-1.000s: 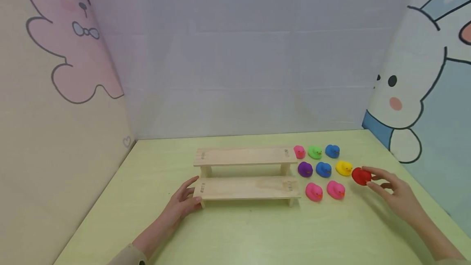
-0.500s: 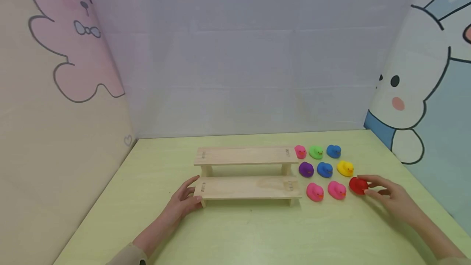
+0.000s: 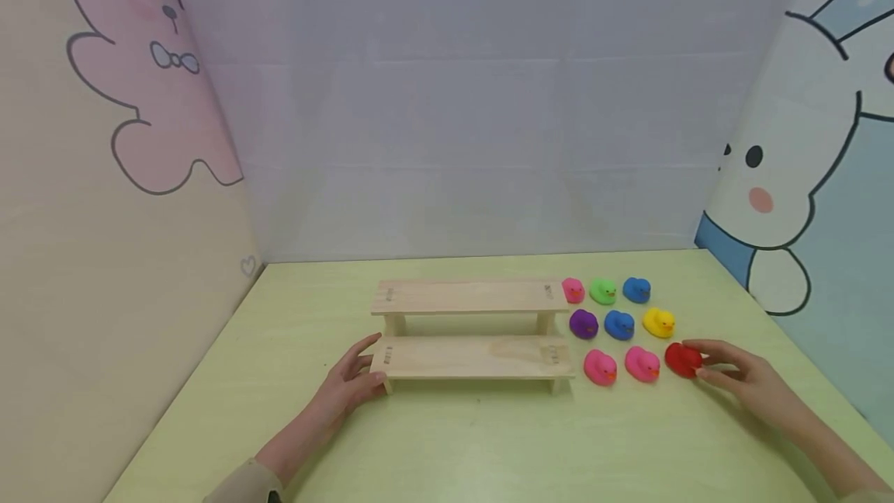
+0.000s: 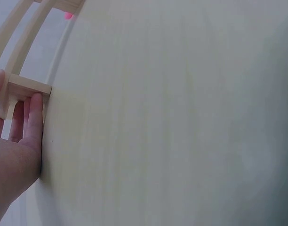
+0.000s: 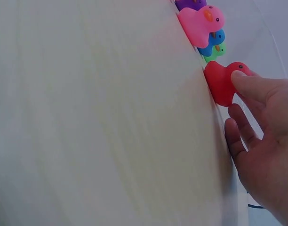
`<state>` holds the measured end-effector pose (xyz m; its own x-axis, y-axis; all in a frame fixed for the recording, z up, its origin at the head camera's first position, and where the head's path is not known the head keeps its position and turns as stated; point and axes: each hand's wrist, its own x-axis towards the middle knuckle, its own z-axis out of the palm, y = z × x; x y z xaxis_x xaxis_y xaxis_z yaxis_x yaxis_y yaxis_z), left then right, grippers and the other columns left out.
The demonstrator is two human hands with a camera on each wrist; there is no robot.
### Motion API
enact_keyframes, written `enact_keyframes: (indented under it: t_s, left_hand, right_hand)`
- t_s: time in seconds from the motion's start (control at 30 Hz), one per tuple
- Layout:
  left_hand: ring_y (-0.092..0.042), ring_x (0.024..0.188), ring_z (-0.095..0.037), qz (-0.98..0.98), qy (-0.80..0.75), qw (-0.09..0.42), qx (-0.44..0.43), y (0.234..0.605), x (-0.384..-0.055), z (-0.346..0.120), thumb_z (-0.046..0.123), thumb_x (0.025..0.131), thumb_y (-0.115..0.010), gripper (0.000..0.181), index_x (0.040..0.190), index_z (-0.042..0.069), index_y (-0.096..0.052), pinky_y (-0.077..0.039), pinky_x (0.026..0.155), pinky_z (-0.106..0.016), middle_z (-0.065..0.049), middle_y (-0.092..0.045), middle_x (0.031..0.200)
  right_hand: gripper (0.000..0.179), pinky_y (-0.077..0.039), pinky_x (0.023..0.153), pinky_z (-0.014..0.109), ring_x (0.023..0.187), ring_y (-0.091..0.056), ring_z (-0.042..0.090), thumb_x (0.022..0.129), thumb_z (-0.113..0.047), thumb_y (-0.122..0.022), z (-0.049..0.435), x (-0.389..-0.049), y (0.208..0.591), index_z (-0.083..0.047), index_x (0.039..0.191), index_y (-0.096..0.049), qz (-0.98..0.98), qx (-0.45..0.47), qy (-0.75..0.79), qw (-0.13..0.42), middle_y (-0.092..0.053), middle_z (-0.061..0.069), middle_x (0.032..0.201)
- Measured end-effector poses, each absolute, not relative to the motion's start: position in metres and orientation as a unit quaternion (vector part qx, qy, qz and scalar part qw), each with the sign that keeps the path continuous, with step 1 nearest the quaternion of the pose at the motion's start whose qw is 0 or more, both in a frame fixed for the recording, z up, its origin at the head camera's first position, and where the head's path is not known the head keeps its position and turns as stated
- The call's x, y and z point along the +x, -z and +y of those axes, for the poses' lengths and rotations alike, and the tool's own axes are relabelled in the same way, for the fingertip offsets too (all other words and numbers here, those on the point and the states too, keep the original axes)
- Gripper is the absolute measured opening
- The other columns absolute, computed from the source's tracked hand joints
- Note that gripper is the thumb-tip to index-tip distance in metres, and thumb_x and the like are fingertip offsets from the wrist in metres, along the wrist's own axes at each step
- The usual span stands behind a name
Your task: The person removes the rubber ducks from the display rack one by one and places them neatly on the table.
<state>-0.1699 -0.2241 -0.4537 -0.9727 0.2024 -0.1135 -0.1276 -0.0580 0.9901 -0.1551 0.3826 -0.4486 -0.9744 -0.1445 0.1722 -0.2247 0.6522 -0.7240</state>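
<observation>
My right hand [image 3: 750, 383] pinches a red rubber duck [image 3: 682, 360] between thumb and fingers. In the right wrist view the red duck [image 5: 221, 84] touches the tabletop, with the thumb on its head. My left hand [image 3: 349, 383] grips the left end of a two-tier wooden stand [image 3: 475, 357], at its lower step. Seen from the left wrist, my left hand [image 4: 21, 136] has its fingers around the end of the stand [image 4: 28, 85] by a leg. Left of the red duck sit two pink ducks [image 3: 642, 364], with the nearer one to the stand [image 3: 601, 368].
Behind them stand a purple duck [image 3: 583, 324], a blue duck [image 3: 619, 325] and a yellow duck [image 3: 659, 323]. The back row has a pink duck [image 3: 573, 290], a green duck [image 3: 604, 291] and another blue duck [image 3: 637, 290]. Walls rise beyond the table [image 3: 454, 441].
My right hand has brought the red duck down and nearer, into line with the two pink ducks in the front row. The left hand has stayed on the stand.
</observation>
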Motion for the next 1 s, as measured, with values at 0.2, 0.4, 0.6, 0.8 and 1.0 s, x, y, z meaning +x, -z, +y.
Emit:
enact_keyframes:
  t_s: [0.2,0.4,0.6,0.8,1.0]
  left_hand:
    - [-0.056,0.112,-0.026,0.679,-0.725,0.111,0.027,0.4539,-0.1702,-0.2241,0.006,0.090,-0.068,0.071,0.151,0.018,-0.033,-0.051,0.090,-0.038,-0.021,-0.047,0.134]
    - [-0.056,0.112,-0.027,0.676,-0.728,0.110,0.028,0.4550,-0.1703,-0.2243,0.005,0.090,-0.068,0.071,0.151,0.018,-0.033,-0.051,0.089,-0.039,-0.021,-0.047,0.133]
    - [-0.056,0.112,-0.027,0.677,-0.727,0.110,0.026,0.4555,-0.1707,-0.2242,0.005,0.090,-0.068,0.071,0.151,0.018,-0.034,-0.051,0.089,-0.039,-0.021,-0.047,0.133]
    - [-0.056,0.111,-0.027,0.676,-0.728,0.110,0.029,0.4543,-0.1705,-0.2242,0.004,0.091,-0.068,0.071,0.151,0.017,-0.034,-0.051,0.090,-0.039,-0.021,-0.048,0.132]
    - [-0.057,0.111,-0.027,0.677,-0.727,0.112,0.029,0.4552,-0.1705,-0.2248,0.003,0.091,-0.067,0.071,0.152,0.017,-0.033,-0.051,0.089,-0.038,-0.021,-0.047,0.132]
  right_hand:
    - [0.041,-0.052,0.073,0.020,0.095,-0.047,-0.013,0.093,-0.010,-0.066,0.3836,-0.1558,0.4492,0.005,0.130,-0.055,-0.907,0.099,-0.406,0.054,-0.061,0.006,0.118]
    - [0.042,-0.052,0.072,0.020,0.094,-0.047,-0.014,0.093,-0.011,-0.067,0.3821,-0.1551,0.4486,0.005,0.130,-0.055,-0.907,0.096,-0.408,0.053,-0.061,0.007,0.118]
    - [0.042,-0.052,0.072,0.020,0.094,-0.047,-0.014,0.093,-0.012,-0.067,0.3815,-0.1546,0.4470,0.005,0.130,-0.055,-0.906,0.095,-0.408,0.054,-0.061,0.002,0.117]
    - [0.042,-0.052,0.072,0.020,0.093,-0.048,-0.013,0.093,-0.012,-0.067,0.3807,-0.1534,0.4471,0.006,0.130,-0.055,-0.907,0.090,-0.408,0.050,-0.061,0.011,0.118]
    - [0.042,-0.052,0.072,0.020,0.093,-0.048,-0.013,0.093,-0.011,-0.067,0.3799,-0.1529,0.4473,0.006,0.129,-0.055,-0.906,0.091,-0.410,0.056,-0.061,-0.002,0.116]
